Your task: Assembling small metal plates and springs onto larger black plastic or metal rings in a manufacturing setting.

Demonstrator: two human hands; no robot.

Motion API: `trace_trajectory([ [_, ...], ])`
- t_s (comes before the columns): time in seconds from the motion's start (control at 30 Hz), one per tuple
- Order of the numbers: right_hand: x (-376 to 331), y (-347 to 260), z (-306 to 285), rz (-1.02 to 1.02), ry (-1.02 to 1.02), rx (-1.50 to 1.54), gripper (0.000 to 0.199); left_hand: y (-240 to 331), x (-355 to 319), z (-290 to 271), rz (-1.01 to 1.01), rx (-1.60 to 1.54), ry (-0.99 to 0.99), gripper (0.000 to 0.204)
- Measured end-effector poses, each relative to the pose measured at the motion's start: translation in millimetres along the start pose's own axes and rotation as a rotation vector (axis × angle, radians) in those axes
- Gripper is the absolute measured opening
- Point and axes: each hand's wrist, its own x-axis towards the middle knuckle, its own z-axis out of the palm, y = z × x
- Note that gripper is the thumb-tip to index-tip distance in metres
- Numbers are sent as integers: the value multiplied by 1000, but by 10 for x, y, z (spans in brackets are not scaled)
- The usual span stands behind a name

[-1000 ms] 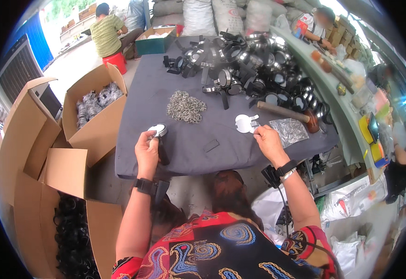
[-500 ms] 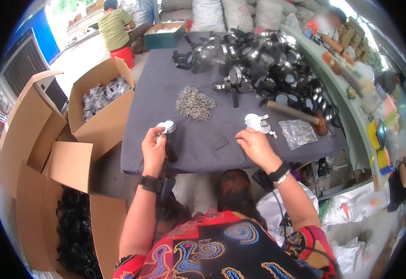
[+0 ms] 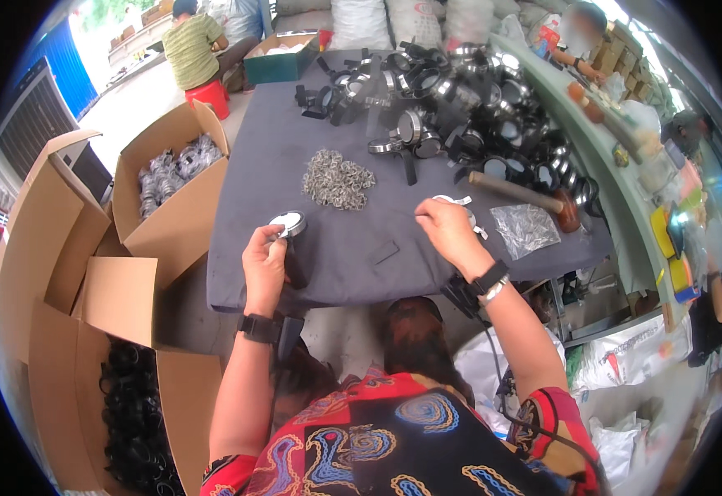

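My left hand [image 3: 264, 263] is closed on a round silver-rimmed piece [image 3: 288, 222] with a white face and a black strap-like part hanging below it. It stands near the front left of the grey-covered table [image 3: 249, 182]. My right hand [image 3: 448, 230] is over a small stack of white round cut-outs [image 3: 465, 202], partly covering them. Its thumb and fingertips are pinched together; whether a small thing is between them is hidden. A thin dark strip [image 3: 385, 252] lies between my hands, and a heap of small metal rings [image 3: 338, 179] lies beyond them.
A large pile of similar silver-and-black pieces [image 3: 460, 99] covers the table's far right. A wooden-handled mallet [image 3: 516, 191] and a clear bag of small metal parts [image 3: 526, 231] lie at right. Cardboard boxes [image 3: 181, 221] stand at left. Other people sit farther off.
My right hand has moved forward over the white cut-outs, covering more of them. My left hand keeps its hold on the round piece. The whole view has shifted slightly.
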Motion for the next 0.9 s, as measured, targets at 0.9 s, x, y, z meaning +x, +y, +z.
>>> trace_trajectory([
  [0.9, -503, 917, -789, -220, -177, -921, 7, -50, 11, 3, 3, 13, 8, 17],
])
